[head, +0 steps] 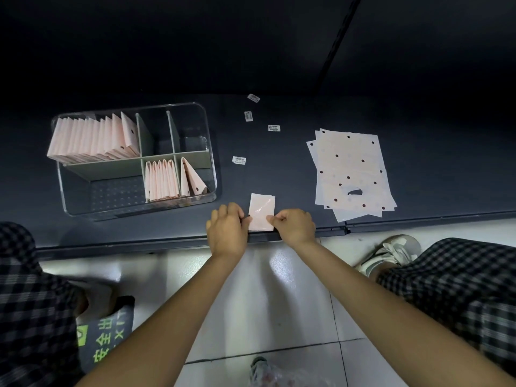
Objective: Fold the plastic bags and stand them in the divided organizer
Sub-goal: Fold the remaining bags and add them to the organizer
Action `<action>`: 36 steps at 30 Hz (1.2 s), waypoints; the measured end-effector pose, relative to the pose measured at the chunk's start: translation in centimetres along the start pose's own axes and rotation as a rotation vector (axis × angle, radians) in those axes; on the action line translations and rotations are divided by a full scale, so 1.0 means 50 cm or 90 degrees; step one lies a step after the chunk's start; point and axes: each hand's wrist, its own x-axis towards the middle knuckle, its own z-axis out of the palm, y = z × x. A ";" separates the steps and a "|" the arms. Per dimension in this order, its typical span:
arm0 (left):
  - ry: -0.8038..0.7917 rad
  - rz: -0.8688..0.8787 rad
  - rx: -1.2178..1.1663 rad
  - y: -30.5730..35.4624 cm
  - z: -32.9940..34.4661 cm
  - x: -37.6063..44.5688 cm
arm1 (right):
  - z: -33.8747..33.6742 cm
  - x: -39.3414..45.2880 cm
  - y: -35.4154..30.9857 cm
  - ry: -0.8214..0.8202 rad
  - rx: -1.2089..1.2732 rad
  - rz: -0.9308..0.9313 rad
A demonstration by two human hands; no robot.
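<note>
Clear organizer (208, 174) holds folded pink bags (92, 139) upright in three compartments; left hand (226, 229) and right hand (293, 226) pinch folded bag (262, 210) on dark tabletop (279, 169); flat bags (353, 171) stacked right.

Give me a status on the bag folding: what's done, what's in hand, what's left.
Done: folded bags stand in three organizer compartments: a full row back left, a row front middle, two front right. In hand: the left hand and right hand pinch a folded bag at the table edge. Left: the flat stack of unfolded bags on the right.
</note>
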 end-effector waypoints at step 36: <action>-0.142 0.141 -0.243 0.000 -0.048 0.033 | -0.097 -0.034 -0.009 0.162 -0.029 -0.407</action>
